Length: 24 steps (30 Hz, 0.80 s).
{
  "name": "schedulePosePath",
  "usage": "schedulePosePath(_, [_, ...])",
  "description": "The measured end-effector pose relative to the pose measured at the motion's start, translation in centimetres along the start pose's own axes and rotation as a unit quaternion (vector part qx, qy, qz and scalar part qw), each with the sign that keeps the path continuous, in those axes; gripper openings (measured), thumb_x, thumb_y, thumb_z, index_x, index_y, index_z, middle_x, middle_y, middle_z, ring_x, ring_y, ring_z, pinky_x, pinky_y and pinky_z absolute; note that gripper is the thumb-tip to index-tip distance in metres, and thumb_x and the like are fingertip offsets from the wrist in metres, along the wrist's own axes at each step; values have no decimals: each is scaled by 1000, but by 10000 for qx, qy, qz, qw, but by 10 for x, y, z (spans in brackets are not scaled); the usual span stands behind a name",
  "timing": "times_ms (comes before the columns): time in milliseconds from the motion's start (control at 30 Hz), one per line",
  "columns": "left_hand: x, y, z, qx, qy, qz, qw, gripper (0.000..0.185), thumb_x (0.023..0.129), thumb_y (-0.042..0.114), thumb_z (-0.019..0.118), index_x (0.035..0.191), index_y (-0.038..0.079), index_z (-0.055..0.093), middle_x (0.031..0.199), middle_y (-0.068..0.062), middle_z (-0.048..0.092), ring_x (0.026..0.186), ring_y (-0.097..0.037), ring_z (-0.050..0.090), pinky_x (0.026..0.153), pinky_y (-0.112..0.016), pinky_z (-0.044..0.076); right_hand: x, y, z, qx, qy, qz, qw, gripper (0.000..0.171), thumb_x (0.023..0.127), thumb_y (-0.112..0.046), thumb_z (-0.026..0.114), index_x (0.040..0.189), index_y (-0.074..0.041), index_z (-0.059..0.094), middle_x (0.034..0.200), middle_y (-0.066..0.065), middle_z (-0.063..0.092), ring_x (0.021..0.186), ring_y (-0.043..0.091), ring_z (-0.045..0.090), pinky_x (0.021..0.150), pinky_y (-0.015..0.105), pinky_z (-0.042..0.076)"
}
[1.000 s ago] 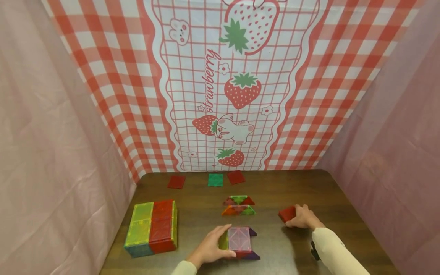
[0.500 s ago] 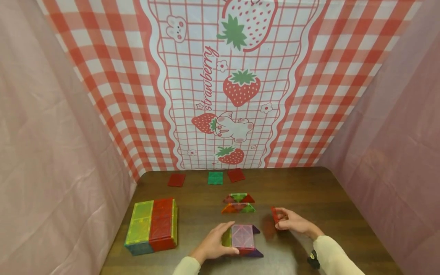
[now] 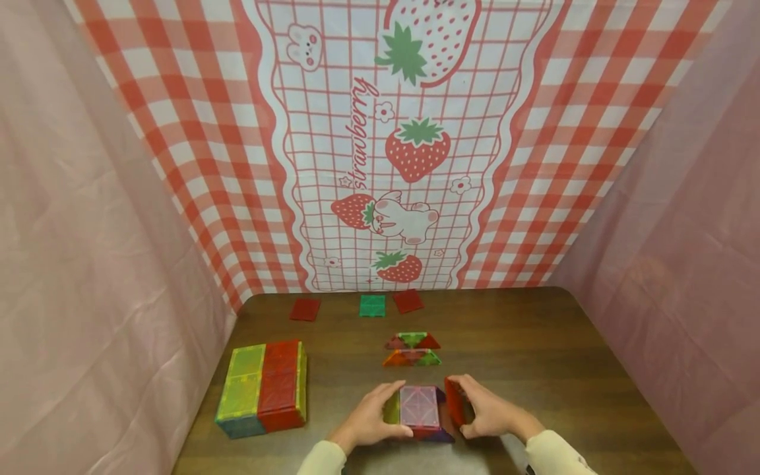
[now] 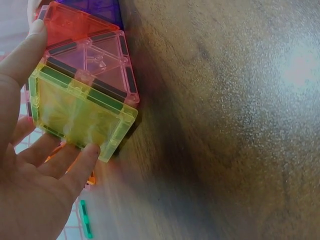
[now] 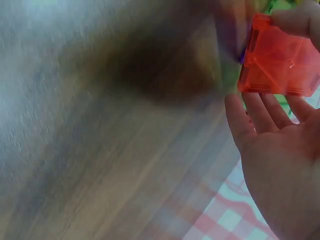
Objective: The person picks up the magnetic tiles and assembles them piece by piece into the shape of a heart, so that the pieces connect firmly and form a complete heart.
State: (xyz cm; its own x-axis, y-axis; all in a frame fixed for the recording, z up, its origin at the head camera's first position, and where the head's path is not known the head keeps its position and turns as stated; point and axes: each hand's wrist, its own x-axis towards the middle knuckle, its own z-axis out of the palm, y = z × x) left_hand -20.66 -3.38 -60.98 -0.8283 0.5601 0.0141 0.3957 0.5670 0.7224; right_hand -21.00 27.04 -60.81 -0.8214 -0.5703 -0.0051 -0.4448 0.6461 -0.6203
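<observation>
A small cube of magnetic tiles (image 3: pixel 417 412) stands near the table's front edge, with a pink top, a yellow left face and purple pieces at its base. My left hand (image 3: pixel 371 419) grips it from the left. In the left wrist view its fingers (image 4: pixel 75 170) lie under the yellow tile (image 4: pixel 82 107) and the thumb rests on a red tile (image 4: pixel 75 25). My right hand (image 3: pixel 487 412) pinches a red square tile (image 3: pixel 456 401) and holds it upright at the cube's right side. The right wrist view shows that red tile (image 5: pixel 280 60) between thumb and fingers (image 5: pixel 245 120).
A larger yellow-green and red tile block (image 3: pixel 261 389) sits at the front left of the brown table (image 3: pixel 564 356). Two rows of triangle tiles (image 3: pixel 412 349) lie behind the cube. Flat red (image 3: pixel 305 309), green (image 3: pixel 372 305) and red (image 3: pixel 408 301) tiles lie by the strawberry backdrop.
My right hand lifted the red tile from the table's right and carried it left to the cube's right side, turning it upright. The left hand stayed on the cube.
</observation>
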Motion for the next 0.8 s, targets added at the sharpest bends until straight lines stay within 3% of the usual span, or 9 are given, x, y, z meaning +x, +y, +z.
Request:
schedulePosePath(233, [1, 3, 1, 95, -4, -36, 9999, 90, 69, 57, 74, 145, 28, 35, 140, -3, 47, 126, -29, 46, 100, -49, 41, 0, -12, 14, -170, -214, 133, 9995, 101, 66, -40, 81, 146, -12, 27, 134, 2, 44, 120, 25, 48, 94, 45, 46])
schedulePosePath(467, [4, 6, 4, -3, -106, -106, 9999, 92, 69, 58, 74, 147, 33, 30, 143, -2, 44, 128, -29, 44, 101, -51, 40, 0, -7, 11, -97, -93, 150, 9998, 94, 65, -50, 81, 140, -12, 40, 134, 6, 53, 119, 28, 53, 94, 46, 47])
schedulePosePath(600, [4, 4, 4, -41, -260, -143, 9996, 97, 71, 53, 76, 149, 24, 26, 147, -8, 40, 127, -31, 46, 100, -49, 42, 1, -4, 7, 118, -200, 160, 9996, 91, 65, -50, 80, 139, -11, 42, 134, 6, 54, 120, 28, 53, 97, 42, 46])
schedulePosePath(800, [5, -3, 5, -371, -294, -85, 9988, 94, 71, 45, 79, 146, 12, 33, 143, -7, 44, 119, -26, 54, 95, -32, 48, 0, -5, 7, 468, -248, 213, 9984, 95, 65, -46, 82, 140, -9, 38, 137, 8, 50, 124, 31, 50, 99, 42, 44])
